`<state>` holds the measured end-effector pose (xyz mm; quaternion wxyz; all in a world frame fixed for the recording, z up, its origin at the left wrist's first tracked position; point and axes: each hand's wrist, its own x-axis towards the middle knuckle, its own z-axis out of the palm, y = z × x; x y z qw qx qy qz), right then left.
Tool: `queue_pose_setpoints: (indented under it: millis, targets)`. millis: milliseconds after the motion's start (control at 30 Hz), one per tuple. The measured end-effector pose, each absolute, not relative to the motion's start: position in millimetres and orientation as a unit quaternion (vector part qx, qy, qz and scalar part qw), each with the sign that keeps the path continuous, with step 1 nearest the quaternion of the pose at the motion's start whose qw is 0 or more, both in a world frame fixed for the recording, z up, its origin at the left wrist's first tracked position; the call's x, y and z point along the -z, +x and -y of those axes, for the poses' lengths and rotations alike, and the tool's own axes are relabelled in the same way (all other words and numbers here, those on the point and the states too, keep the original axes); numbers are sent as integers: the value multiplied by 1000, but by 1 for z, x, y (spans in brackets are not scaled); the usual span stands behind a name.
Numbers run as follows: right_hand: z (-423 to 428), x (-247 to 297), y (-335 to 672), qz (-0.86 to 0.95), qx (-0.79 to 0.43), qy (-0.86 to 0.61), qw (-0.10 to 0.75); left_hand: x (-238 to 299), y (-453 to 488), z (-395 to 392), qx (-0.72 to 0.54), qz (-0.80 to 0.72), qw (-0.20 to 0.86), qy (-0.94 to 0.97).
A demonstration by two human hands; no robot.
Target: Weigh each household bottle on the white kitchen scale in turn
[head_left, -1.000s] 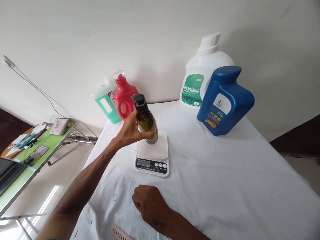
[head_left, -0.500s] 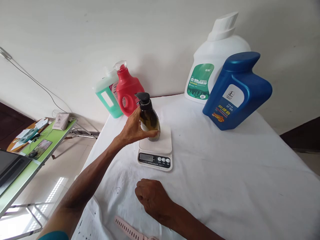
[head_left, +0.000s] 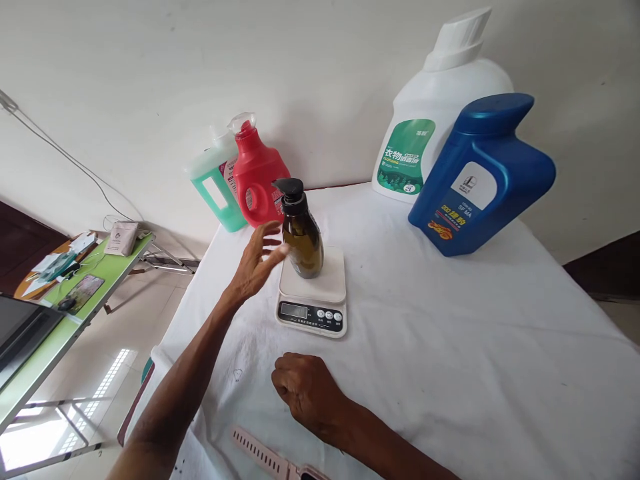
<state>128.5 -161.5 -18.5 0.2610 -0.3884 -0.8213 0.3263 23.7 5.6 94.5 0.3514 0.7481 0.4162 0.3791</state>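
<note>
A dark amber pump bottle with a black pump head stands upright on the white plate of a kitchen scale. The scale's display faces me, but I cannot read any figures on it. Just left of the bottle is my left hand, its fingers spread and holding nothing. The thumb tip overlaps the bottle's edge in view; whether it touches, I cannot tell. My right hand rests as a fist on the white cloth in front of the scale, with nothing showing in it.
Behind the pump bottle are a red jug and a green bottle. A large white detergent bottle and a blue oil bottle stand at the right. A pink-strapped watch lies near me. A green table is at left.
My left hand has let go of the pump bottle and drawn back to the left, its fingers opening. The bottle stays on the scale. My right fist has hardly moved.
</note>
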Motion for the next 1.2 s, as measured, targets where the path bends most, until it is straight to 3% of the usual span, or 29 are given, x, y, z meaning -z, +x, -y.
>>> queue_pose_setpoints:
  millis: [167, 300, 600, 1200]
  targets:
    - [161, 18, 128, 823, -323, -381, 271, -34, -1, -11, -498, -508, 401, 578]
    - [162, 19, 128, 821, -320, -378, 284, -10, -10, -16, -516, -505, 395, 568]
    - [166, 28, 128, 811, -287, -360, 361, -12, -11, -18, -485, -509, 377, 603]
    - [166, 29, 128, 802, -288, -356, 383, -15, -10, -16, -455, -528, 369, 615]
